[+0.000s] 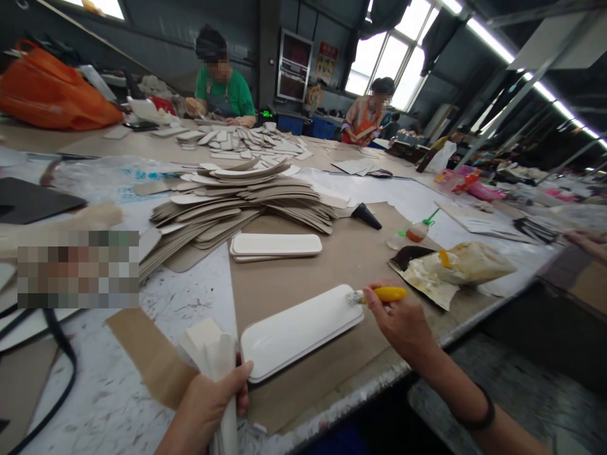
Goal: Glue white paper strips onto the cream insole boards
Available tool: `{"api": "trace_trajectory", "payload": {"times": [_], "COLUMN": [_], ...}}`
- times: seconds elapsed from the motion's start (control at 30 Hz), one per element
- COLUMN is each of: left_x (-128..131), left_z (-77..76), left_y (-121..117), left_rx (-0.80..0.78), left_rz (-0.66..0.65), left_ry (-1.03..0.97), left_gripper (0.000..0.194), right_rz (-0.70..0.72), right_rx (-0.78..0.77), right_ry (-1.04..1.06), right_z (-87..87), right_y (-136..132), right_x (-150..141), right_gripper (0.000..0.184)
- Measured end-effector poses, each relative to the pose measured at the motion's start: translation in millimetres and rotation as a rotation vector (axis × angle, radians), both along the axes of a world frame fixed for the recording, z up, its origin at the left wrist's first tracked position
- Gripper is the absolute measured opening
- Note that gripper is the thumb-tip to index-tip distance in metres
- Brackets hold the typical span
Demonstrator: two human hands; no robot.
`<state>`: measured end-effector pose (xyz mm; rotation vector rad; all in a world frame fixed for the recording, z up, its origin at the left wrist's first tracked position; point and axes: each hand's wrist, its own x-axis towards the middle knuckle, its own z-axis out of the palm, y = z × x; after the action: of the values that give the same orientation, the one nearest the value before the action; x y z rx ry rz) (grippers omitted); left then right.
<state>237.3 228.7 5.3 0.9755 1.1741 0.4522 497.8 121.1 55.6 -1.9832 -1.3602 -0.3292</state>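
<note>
My right hand (398, 322) is closed around a brush with a yellow handle (389, 294). The brush's whitish bristles touch the right end of a long white panel (301, 332) with rounded corners. That panel lies on at least one similar piece, and its top looks wet and shiny. At its left end, the thumb of my left hand (213, 395) presses on the edge. A bundle of white strips (208, 344) is gripped in the same hand, partly hidden by the fingers. Brown paper (284, 278) lies beneath the panel.
A small stack of white panels (277, 245) lies behind, before a large fanned pile (246, 202). At right are a glue-smeared bag (474, 262) and a bottle with a green nozzle (417, 230). Two people (237, 88) work across the table; another person's hand (588, 243) shows far right.
</note>
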Motion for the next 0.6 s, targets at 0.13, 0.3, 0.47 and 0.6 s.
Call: {"api": "trace_trajectory", "payload": {"times": [0.13,0.3,0.47,0.6], "left_x": [0,-1,-2,-3], "left_z": [-1.0,-10.1,-9.2,-7.2], "left_y": [1,2,1,-2], "left_rx": [0.003,0.006,0.021,-0.013], "left_rz": [-0.001,0.005,-0.018,0.044], "left_ry": [0.0,0.032,0.043,-0.031], "left_gripper": [0.043,0.045,0.045,0.042], "right_rz": [0.073,0.245,0.352,0.223], "right_rx": [0.006,0.074,0.166,0.148], "right_ry": [0.004,0.144,0.423,0.42], "right_z": [-11.1,-7.8,-8.7,-18.6], "right_y": [9,21,33,23], "right_x": [-19,-80,-121,-86], "right_gripper": [0.023,0.017,0.016,0.019]}}
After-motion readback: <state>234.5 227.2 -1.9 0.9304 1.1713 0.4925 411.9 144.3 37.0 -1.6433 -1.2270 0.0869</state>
